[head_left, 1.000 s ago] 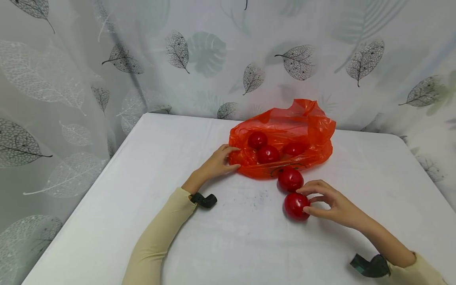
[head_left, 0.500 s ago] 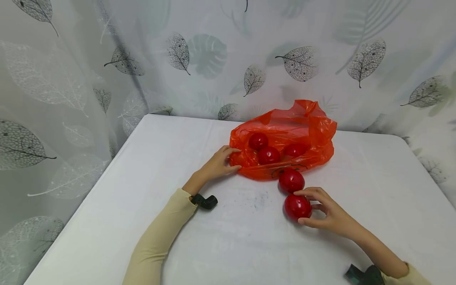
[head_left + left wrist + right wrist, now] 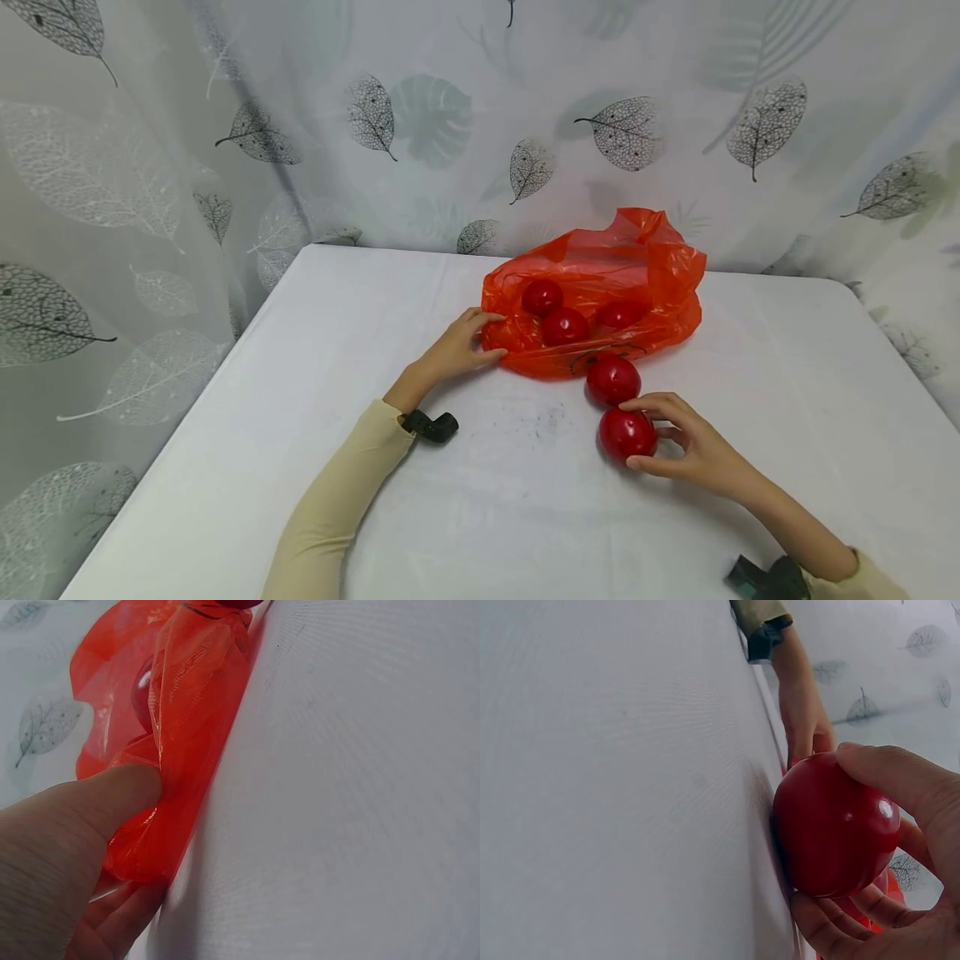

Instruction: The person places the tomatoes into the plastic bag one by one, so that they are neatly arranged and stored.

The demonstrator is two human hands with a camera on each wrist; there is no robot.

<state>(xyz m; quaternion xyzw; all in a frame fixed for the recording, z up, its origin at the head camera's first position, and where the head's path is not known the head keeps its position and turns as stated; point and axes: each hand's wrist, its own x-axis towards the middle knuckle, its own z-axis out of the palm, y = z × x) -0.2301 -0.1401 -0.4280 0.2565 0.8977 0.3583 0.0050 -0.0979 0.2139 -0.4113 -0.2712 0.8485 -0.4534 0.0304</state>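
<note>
A glossy red apple [image 3: 627, 435] sits on the white table, with my right hand [image 3: 701, 446] curled around its right side. In the right wrist view, the thumb lies on one side of this apple [image 3: 832, 825] and the fingertips on the other. A second apple [image 3: 612, 380] lies just beyond it, at the mouth of a thin orange-red plastic bag [image 3: 600, 258]. Inside the bag are more red apples [image 3: 565, 325]. My left hand [image 3: 457, 346] grips the bag's left end; in the left wrist view, its thumb [image 3: 124, 791] presses the film with fingers beneath.
The white table [image 3: 487, 517] has faint bluish marks near its middle. Behind it and to the left hangs a pale curtain [image 3: 450, 200] with leaf prints, close behind the bag. Dark straps with small devices [image 3: 431, 427] sit on both wrists.
My right hand has shifted slightly toward the person, and its thumb has moved to the near side of the front apple. The left hand and bag stay in place.
</note>
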